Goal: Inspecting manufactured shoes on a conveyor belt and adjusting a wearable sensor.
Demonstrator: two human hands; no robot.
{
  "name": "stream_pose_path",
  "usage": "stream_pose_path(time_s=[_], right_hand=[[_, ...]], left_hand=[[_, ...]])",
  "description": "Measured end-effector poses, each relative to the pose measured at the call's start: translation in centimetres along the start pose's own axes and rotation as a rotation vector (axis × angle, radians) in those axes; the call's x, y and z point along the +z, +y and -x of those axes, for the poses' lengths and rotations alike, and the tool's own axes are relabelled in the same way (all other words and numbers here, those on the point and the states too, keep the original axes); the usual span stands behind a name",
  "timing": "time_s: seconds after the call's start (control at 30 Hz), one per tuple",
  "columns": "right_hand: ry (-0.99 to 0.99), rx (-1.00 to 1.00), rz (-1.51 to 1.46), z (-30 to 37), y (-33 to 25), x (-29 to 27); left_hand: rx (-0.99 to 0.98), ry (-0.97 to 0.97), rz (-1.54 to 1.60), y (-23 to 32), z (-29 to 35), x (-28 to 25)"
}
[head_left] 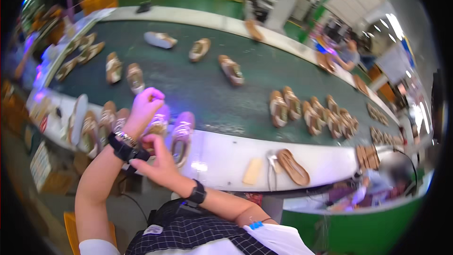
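My left hand (pixel 145 106) is raised over the near edge of the conveyor, its fingers curled in with nothing visible in them. Around its wrist sit a metal-link bracelet and a black wrist strap (pixel 124 149) with a small dark device. My right hand (pixel 163 163) reaches across to that strap, thumb and fingers closing on its edge. Just beyond the hands, a shiny shoe (pixel 158 122) is partly hidden by them. Beside it stands another metallic shoe (pixel 182 137), toe pointing away, on the white ledge.
Several shoes (pixel 231 70) lie scattered on the green conveyor belt (pixel 198 99). More shoes (pixel 89 130) line the ledge at left. To the right are a pale yellow block (pixel 253 171), pincers (pixel 272 165) and a tan sole-shaped piece (pixel 293 166). A co-worker (pixel 349 56) sits across the belt.
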State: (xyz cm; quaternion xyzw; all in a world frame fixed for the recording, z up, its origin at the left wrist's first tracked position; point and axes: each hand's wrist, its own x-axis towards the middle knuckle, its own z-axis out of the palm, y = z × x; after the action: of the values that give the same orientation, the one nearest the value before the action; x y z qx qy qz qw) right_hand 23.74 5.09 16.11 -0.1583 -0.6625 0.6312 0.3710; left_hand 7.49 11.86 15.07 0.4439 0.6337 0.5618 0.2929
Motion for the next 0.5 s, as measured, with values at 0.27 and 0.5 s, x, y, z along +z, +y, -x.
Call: stream_pose_path(time_s=[0.27, 0.5], right_hand=[[0.225, -0.184, 0.354, 0.1, -0.1, -6.8], [0.566, 0.08, 0.869, 2.3, 4.0, -25.3]], left_hand=[[-0.058, -0.337, 0.077, 0.4, -1.5, 9.0], [0.209, -0.38, -0.392, -5.3, 2.0, 9.7]])
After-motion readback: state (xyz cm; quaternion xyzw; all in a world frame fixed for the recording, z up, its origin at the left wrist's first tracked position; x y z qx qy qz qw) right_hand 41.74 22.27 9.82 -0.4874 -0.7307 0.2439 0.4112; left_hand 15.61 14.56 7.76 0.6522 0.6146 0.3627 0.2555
